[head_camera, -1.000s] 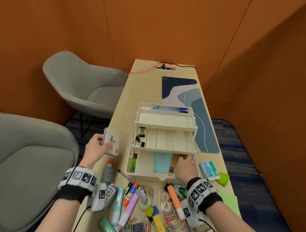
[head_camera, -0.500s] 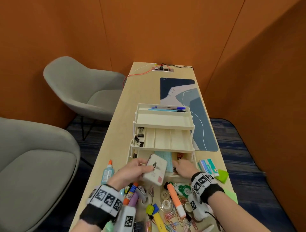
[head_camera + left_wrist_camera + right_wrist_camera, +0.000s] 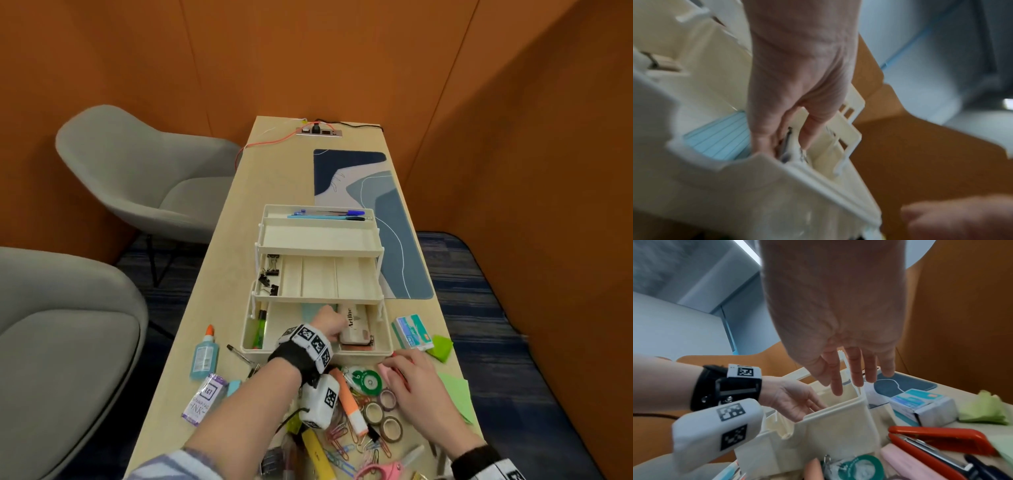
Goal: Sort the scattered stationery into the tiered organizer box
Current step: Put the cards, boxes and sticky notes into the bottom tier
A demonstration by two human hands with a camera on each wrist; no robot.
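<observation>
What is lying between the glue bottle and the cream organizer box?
In the head view, a clear pen lies on the table between the blue glue bottle and the cream tiered organizer box.

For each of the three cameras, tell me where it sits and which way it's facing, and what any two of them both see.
Head: worn high, facing forward and down at the organizer box on the desk; both forearms and hands show.
Left wrist: looks along the left hand into the box's bottom tier, where it touches the white ink pad.
Right wrist: looks along the open right hand toward the box; the left forearm shows.
All three share the box.
</observation>
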